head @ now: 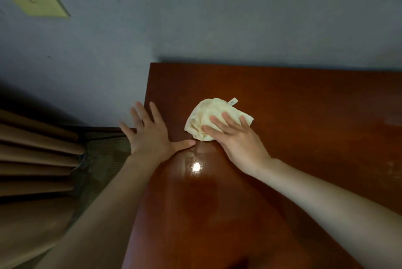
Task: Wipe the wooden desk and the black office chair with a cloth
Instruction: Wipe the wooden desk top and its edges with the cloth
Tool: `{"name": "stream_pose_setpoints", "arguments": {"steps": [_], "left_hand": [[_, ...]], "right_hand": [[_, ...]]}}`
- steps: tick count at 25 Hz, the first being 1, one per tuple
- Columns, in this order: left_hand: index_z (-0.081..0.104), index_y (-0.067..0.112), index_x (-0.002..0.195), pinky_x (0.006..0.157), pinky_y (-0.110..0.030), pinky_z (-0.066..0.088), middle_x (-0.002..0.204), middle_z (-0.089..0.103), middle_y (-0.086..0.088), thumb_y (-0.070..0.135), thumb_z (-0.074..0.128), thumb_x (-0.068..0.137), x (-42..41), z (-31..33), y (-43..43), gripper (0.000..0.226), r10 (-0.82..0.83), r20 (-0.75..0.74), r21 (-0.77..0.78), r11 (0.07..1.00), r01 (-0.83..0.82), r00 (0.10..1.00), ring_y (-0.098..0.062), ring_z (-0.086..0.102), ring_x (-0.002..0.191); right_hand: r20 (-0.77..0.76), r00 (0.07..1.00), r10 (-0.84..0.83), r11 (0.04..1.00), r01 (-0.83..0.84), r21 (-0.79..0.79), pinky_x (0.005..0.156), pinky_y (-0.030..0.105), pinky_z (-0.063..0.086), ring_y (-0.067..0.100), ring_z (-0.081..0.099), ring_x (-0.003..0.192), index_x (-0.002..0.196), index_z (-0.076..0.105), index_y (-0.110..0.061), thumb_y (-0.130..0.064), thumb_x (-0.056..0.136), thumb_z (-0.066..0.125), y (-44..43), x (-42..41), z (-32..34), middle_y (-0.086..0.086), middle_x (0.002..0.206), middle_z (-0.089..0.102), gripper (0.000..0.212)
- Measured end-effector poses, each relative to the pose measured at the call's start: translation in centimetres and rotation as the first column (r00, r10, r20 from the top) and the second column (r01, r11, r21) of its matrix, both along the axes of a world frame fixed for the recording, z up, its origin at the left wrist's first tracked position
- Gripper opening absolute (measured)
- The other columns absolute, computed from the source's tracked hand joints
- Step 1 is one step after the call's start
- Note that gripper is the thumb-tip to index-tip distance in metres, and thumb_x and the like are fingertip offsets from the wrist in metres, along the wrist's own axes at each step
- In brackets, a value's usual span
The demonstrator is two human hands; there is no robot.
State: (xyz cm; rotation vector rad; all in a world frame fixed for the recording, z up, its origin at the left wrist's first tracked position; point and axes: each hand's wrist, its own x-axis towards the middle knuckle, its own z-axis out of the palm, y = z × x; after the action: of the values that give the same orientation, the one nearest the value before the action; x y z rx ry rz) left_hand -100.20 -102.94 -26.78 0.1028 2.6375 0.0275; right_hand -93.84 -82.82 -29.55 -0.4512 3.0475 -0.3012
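Right hand [236, 138] has a wide, flat grip pressing the bunched cream cloth [208, 116] onto the tabletop [293, 105] near its left corner to wipe, while the left hand [150, 136], fingers splayed, braces at that edge, probably for balance.

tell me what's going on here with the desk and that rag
A person is wiping the wooden desk. The right hand presses flat, fingers straight, on a crumpled cream cloth near the desk's far left corner. The left hand rests open at the desk's left edge, fingers spread and thumb lying on the top. A light reflects off the glossy surface just in front of the hands.
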Motion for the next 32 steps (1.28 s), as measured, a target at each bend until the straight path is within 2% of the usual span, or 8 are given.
{"name": "stream_pose_setpoints", "arguments": {"steps": [4, 6, 9, 16, 23, 27, 28, 32], "left_hand": [[-0.029, 0.012, 0.144, 0.111, -0.066, 0.013, 0.153, -0.032, -0.012, 0.073, 0.070, 0.056, -0.5, -0.7, -0.8, 0.146, 0.149, 0.147, 0.235, 0.955, -0.181, 0.978, -0.038, -0.013, 0.144], [-0.032, 0.013, 0.143, 0.111, -0.064, 0.015, 0.151, -0.035, -0.010, 0.068, 0.073, 0.057, -0.5, -0.9, -0.6, 0.146, 0.163, 0.167, 0.298, 0.932, -0.208, 0.972, -0.037, -0.014, 0.144], [-0.035, 0.012, 0.141, 0.110, -0.062, 0.014, 0.151, -0.036, -0.010, 0.071, 0.070, 0.057, -0.6, -1.2, -0.7, 0.147, 0.142, 0.163, 0.268, 0.946, -0.182, 0.976, -0.035, -0.013, 0.144], [-0.037, 0.007, 0.139, 0.112, -0.058, 0.014, 0.151, -0.036, -0.012, 0.077, 0.064, 0.056, -1.1, -1.1, -0.5, 0.148, 0.118, 0.180, 0.166, 0.975, -0.148, 0.977, -0.035, -0.010, 0.145], [-0.036, 0.007, 0.140, 0.113, -0.058, 0.015, 0.152, -0.034, -0.012, 0.073, 0.069, 0.058, -1.0, -1.0, -0.5, 0.148, 0.123, 0.173, 0.209, 0.965, -0.159, 0.977, -0.036, -0.003, 0.145], [-0.030, 0.010, 0.144, 0.113, -0.055, 0.015, 0.154, -0.029, -0.010, 0.073, 0.071, 0.056, -0.8, -0.9, -0.8, 0.148, 0.127, 0.137, 0.253, 0.954, -0.159, 0.982, -0.034, 0.001, 0.145], [-0.029, 0.011, 0.144, 0.113, -0.054, 0.014, 0.155, -0.027, -0.009, 0.072, 0.072, 0.055, -0.6, -1.0, -1.0, 0.148, 0.131, 0.125, 0.276, 0.948, -0.161, 0.984, -0.033, 0.001, 0.145], [-0.029, 0.014, 0.145, 0.114, -0.054, 0.012, 0.155, -0.028, -0.006, 0.069, 0.074, 0.057, -0.6, -1.2, -1.6, 0.146, 0.131, 0.135, 0.342, 0.924, -0.170, 0.982, -0.031, -0.002, 0.146]], "right_hand": [[0.176, 0.983, 0.060, 0.996, -0.071, 0.057, 0.116, 0.053, 0.013, 0.028, 0.011, 0.147, 0.146, 0.028, -0.040, -0.021, 0.102, 0.041, 1.5, -4.0, 1.1, -0.001, 0.157, 0.020, 0.050], [0.187, 0.982, 0.019, 0.998, -0.030, 0.059, 0.116, 0.053, 0.009, 0.026, 0.006, 0.147, 0.147, 0.023, -0.042, -0.019, 0.104, 0.032, 1.0, -7.0, 1.2, -0.004, 0.159, 0.014, 0.049], [0.180, 0.981, -0.074, 0.997, 0.067, 0.043, 0.114, 0.056, 0.009, 0.026, 0.005, 0.148, 0.148, 0.022, -0.042, -0.018, 0.105, 0.027, -0.5, -11.4, 1.1, -0.004, 0.160, 0.013, 0.049], [0.160, 0.955, -0.249, 0.967, 0.237, 0.090, 0.115, 0.056, 0.011, 0.030, 0.006, 0.147, 0.149, 0.020, -0.036, -0.001, 0.098, 0.030, -4.1, -15.4, 0.6, -0.002, 0.160, 0.012, 0.063], [0.186, 0.982, -0.029, 0.998, 0.017, 0.064, 0.117, 0.047, 0.010, 0.030, 0.010, 0.147, 0.149, 0.022, -0.037, -0.005, 0.101, 0.033, -3.8, -7.1, 1.5, -0.001, 0.159, 0.015, 0.058], [0.118, 0.991, 0.060, 0.998, -0.060, 0.002, 0.107, 0.058, 0.031, 0.037, 0.034, 0.137, 0.140, 0.046, -0.027, 0.000, 0.087, 0.063, -4.9, -1.5, 1.1, 0.007, 0.147, 0.042, 0.062], [0.126, 0.990, 0.061, 0.998, -0.062, 0.007, 0.107, 0.058, 0.034, 0.036, 0.035, 0.138, 0.140, 0.046, -0.027, 0.001, 0.087, 0.064, -4.8, -1.2, 1.3, 0.006, 0.147, 0.043, 0.063], [0.237, 0.970, 0.057, 0.996, -0.070, 0.047, 0.117, 0.045, 0.015, 0.023, 0.008, 0.147, 0.148, 0.024, -0.039, -0.014, 0.102, 0.040, -4.8, -3.4, 2.5, -0.006, 0.159, 0.015, 0.055]]}}
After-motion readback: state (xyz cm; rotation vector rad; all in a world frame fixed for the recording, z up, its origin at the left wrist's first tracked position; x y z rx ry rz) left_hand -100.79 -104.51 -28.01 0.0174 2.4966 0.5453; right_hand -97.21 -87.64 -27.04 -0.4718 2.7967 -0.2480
